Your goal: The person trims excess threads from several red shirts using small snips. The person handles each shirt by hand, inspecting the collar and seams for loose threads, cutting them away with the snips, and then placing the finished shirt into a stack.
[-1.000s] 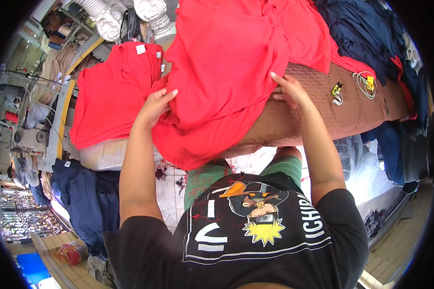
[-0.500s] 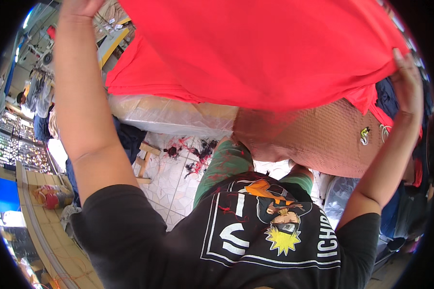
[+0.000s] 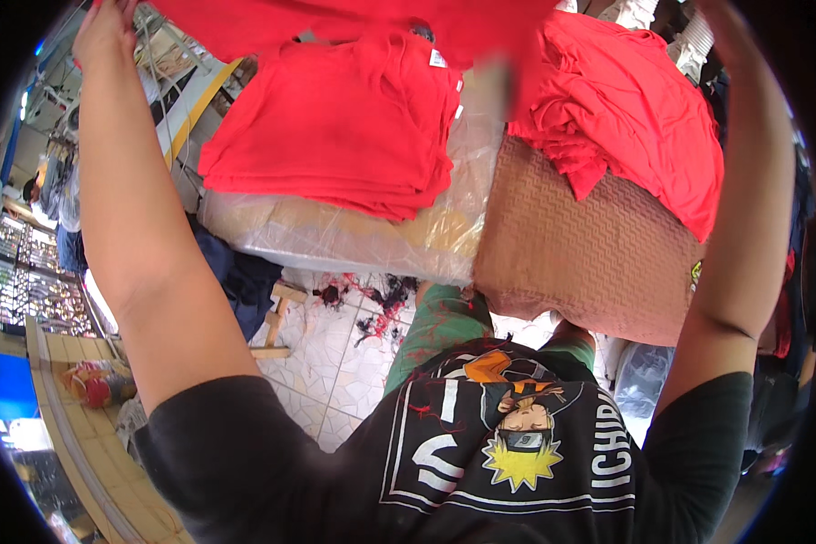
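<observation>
At the upper left, my left hand (image 3: 109, 34) is raised with its fingers closed on the edge of a red garment (image 3: 272, 23). This garment is stretched across the top of the view, partly cut off and blurred. My right hand (image 3: 727, 25) is also raised, at the upper right edge, and its fingers are hidden beyond the picture. Below the held cloth lies a neat stack of folded red garments (image 3: 326, 131) with small white labels showing. A loose heap of red garments (image 3: 626, 118) lies to its right, nearer my right forearm.
The folded stack rests on a plastic-wrapped surface (image 3: 335, 238); the heap lies on a brown textured cover (image 3: 580, 263). A wooden stool (image 3: 279, 317) and red and black thread scraps (image 3: 385, 304) are on the tiled floor. A yellow-edged table (image 3: 186, 118) stands at left.
The red garment has risen and moved away, uncovering the folded stack and the heap. Both my arms have gone up, the right hand nearly leaving the view.
</observation>
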`<state>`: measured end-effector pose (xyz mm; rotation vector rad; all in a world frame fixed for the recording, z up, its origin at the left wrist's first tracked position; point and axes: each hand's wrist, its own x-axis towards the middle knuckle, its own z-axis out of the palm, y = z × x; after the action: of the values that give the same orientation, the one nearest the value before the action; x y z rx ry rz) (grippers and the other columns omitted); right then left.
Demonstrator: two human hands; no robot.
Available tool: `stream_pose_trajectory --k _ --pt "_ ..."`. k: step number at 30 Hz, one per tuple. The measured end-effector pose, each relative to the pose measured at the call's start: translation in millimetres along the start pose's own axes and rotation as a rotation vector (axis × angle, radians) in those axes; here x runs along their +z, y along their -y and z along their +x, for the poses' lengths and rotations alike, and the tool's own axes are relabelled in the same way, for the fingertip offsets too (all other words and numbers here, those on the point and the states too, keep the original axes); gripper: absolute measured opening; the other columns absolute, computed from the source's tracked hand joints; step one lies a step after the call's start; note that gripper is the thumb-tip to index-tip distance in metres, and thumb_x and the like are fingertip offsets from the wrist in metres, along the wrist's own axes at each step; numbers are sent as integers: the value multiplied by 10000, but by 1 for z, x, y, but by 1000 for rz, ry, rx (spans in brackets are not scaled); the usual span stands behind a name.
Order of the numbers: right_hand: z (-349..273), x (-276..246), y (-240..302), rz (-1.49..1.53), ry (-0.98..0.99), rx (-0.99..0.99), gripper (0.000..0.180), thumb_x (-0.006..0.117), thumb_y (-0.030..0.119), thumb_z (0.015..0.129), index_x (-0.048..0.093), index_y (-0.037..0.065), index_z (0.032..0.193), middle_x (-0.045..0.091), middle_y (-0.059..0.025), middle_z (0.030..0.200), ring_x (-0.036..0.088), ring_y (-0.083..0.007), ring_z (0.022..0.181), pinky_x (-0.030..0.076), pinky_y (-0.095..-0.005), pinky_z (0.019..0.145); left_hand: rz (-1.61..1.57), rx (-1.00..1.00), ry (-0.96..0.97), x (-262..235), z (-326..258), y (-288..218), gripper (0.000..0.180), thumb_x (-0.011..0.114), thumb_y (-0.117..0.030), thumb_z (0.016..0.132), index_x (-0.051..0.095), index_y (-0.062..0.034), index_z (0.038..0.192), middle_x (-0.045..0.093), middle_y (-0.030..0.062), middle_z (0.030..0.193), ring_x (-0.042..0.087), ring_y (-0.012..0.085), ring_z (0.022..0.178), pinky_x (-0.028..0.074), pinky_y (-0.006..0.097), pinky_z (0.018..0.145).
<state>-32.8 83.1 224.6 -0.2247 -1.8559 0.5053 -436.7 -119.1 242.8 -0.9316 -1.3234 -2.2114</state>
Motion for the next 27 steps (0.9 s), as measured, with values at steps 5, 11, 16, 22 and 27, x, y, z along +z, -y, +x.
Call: stream_pose_trajectory --k 5,11,16,22,27 --pt "-36 79 -50 413 274 263 141 707 165 854 718 35 905 708 -68 800 655 -133 720 527 -283 651 -183 -91 -212 -91 5 96 201 524 -16 937 521 55 1125 625 187 1061 667 329 943 597 379 806" --pt "-180 115 -55 166 959 98 323 681 314 851 679 57 1047 669 -131 1064 654 -275 966 510 -387 833 -347 -684 -467 -235 -160 232 312 507 -192 953 531 -24 1215 592 152 1197 594 266 1058 464 362 917" --pt "-169 -9 21 1201 1184 94 789 700 453 820 441 -73 1347 471 -218 1378 448 -380 1277 373 -487 1033 193 -530 -545 -160 -349 193 257 521 -49 931 543 17 1179 585 140 1165 562 215 1079 427 333 959" --pt "-161 -91 44 1329 1206 -172 682 675 416 841 479 -62 1286 496 -205 1307 474 -354 1214 392 -459 999 180 -403 82 -18 -403 109 167 516 -7 931 587 20 1080 628 106 1051 598 174 970 472 269 864" --pt "-179 -150 41 1291 1170 -159 594 654 385 859 511 -52 1235 517 -194 1248 497 -332 1162 407 -436 971 56 -356 492 101 -433 65 138 540 -9 915 620 6 1026 648 43 971 589 112 908 466 264 839"
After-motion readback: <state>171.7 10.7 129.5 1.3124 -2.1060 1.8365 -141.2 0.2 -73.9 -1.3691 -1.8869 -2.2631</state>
